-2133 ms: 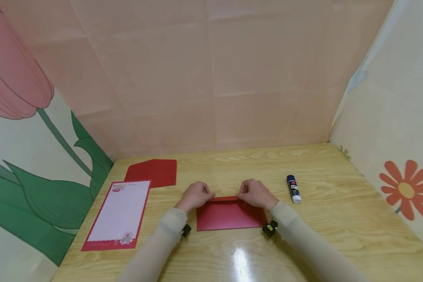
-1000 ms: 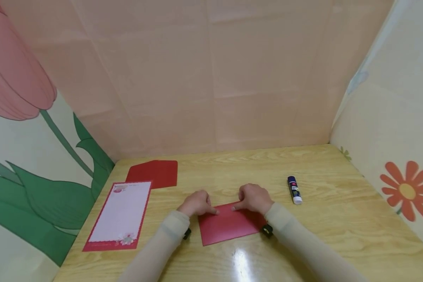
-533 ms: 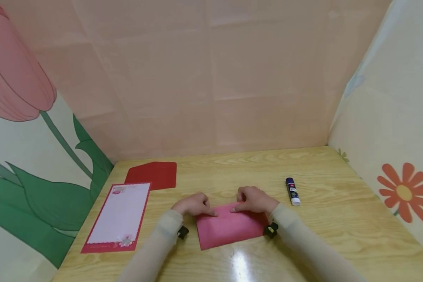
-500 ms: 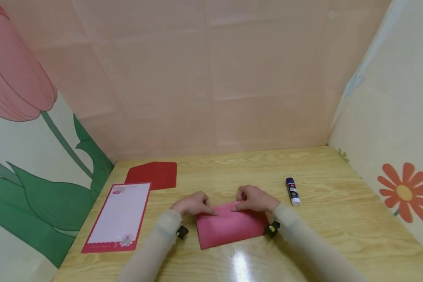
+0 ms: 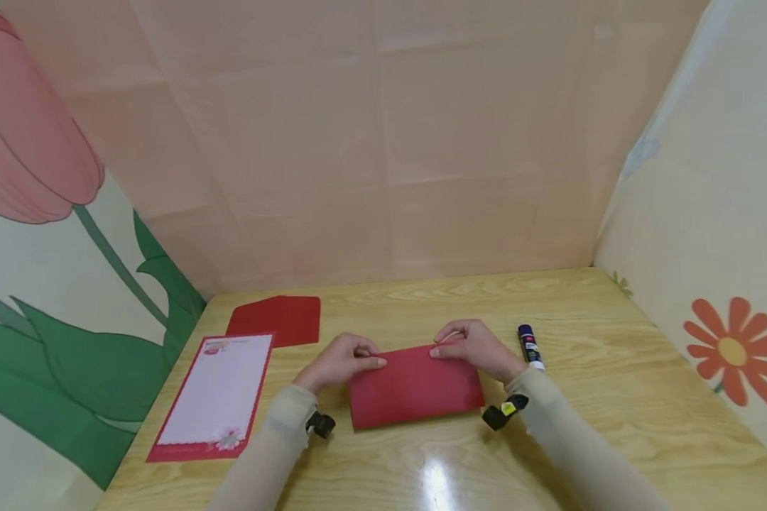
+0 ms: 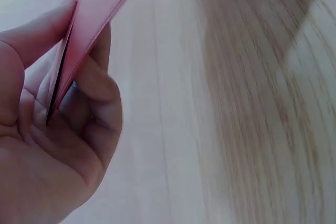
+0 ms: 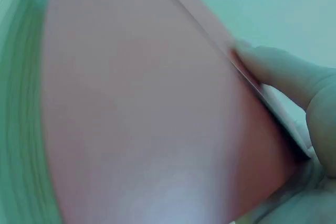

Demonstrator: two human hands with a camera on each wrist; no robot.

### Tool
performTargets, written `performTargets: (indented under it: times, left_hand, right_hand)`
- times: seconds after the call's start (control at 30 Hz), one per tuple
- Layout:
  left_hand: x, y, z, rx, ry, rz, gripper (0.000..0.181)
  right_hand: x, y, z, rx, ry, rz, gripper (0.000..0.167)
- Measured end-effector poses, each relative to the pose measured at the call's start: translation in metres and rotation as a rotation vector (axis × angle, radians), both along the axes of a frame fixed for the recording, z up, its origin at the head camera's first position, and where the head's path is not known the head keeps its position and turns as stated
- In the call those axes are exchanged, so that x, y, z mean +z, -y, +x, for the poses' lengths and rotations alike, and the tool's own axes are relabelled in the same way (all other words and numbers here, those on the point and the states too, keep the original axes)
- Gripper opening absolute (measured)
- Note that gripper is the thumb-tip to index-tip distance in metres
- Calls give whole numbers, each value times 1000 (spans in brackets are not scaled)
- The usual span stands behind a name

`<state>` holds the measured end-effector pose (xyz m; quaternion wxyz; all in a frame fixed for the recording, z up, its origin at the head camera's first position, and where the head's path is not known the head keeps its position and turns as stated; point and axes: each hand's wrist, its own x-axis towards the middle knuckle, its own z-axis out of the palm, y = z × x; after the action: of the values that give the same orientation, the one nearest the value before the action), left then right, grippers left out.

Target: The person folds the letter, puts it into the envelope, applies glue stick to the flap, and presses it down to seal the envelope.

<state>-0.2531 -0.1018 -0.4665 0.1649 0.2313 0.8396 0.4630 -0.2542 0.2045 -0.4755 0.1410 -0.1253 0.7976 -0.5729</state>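
A red envelope (image 5: 415,387) is held by its far long edge in front of me, its face tilted up. On that edge, my left hand (image 5: 340,363) pinches the left part, thumb on the near face and fingers behind. Further right, my right hand (image 5: 479,351) pinches the same edge in the same way. A narrow dark gap shows between the folded layers of the envelope (image 6: 100,19) in the left wrist view. The right wrist view has the thumb (image 7: 278,72) pressing the folded strip, with the broad face turned to the camera.
A second red envelope (image 5: 284,319) lies at the back left of the wooden table (image 5: 396,312), partly under a white sheet with a pink border (image 5: 214,397). To the right, behind my right wrist, lies a glue stick (image 5: 529,344). Painted walls stand around the table.
Both hands first fold the strip along the envelope's far edge and press it with the thumbs. Now they have lifted that edge away from me, and the envelope's face has turned darker red.
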Motion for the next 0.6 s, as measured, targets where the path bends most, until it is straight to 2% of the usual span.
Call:
performTargets:
  times: [0.1,0.17,0.3,0.4,0.5,0.6]
  left_hand:
    - [0,0,1,8,6,12,12]
    - [1,0,2,13,6,9,12]
    - [2,-2,4,20,-42,-34,9]
    - [5,-8,6,-4,-88,-92,17]
    - [10,-17,8,-25,-112,-144,22]
    - [13,-22,8,-18,-125,-191,17]
  right_hand:
    - [-3,-4,-1,-27,76,-62,41]
    - [-5,-6,-1,-31,90,-69,40]
    - [-3,-4,-1,-47,53,-16,32]
    - [1,1,1,-56,24,26,27]
    - [3,7,2,-54,6,44,27]
    - [4,10,2,-55,-1,42,29]
